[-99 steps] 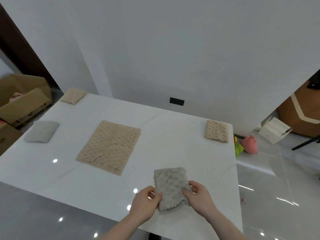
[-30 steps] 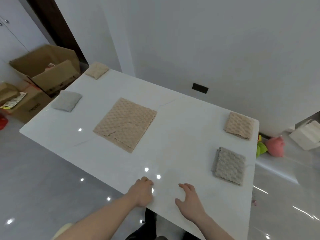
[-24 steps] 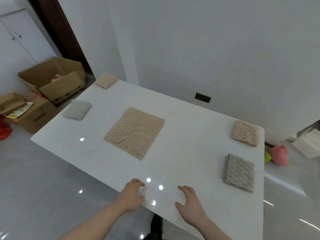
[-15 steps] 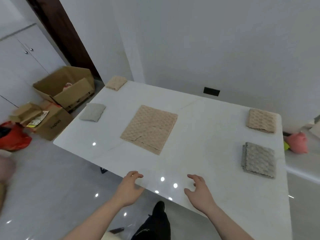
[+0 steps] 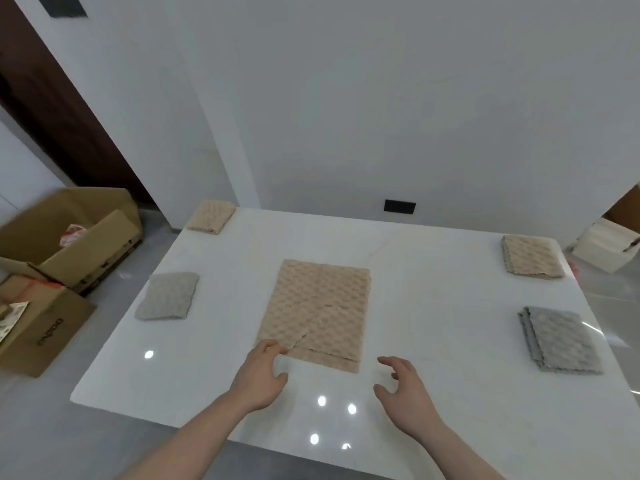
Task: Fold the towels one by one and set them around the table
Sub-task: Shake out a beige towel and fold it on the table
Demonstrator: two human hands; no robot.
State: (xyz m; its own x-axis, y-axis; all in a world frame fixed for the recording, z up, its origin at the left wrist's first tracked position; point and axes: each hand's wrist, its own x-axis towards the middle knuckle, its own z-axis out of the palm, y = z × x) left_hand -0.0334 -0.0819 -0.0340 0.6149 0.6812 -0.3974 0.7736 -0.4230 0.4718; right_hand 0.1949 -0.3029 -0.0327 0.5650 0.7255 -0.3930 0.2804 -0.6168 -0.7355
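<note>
Fingers [image 5: 277, 348] of the left hand [image 5: 258, 379] were loosely bent and reached the near left corner of the big beige towel [image 5: 317, 311]; whether they touched it or pinched it could not be told. Over on the right hand [image 5: 405, 393], the fingers [image 5: 386, 361] were spread and relaxed, holding nothing, just above the white worktop [image 5: 433, 306] near the big towel's near right corner.

On the floor past the left edge of the worktop stood open cardboard boxes [image 5: 69, 237]. A folded grey towel [image 5: 168, 295] lay near the left edge. A folded beige towel [image 5: 211, 216] sat at the far left corner. The big beige towel lay flat in the middle of the worktop, with more than one layer showing at its near edge. Another folded beige towel [image 5: 530, 257] sat at the far right corner. A second folded grey towel [image 5: 561, 339] lay near the right edge, closer to the person. A small white box [image 5: 606, 245] stood on the floor beyond the far right corner.
</note>
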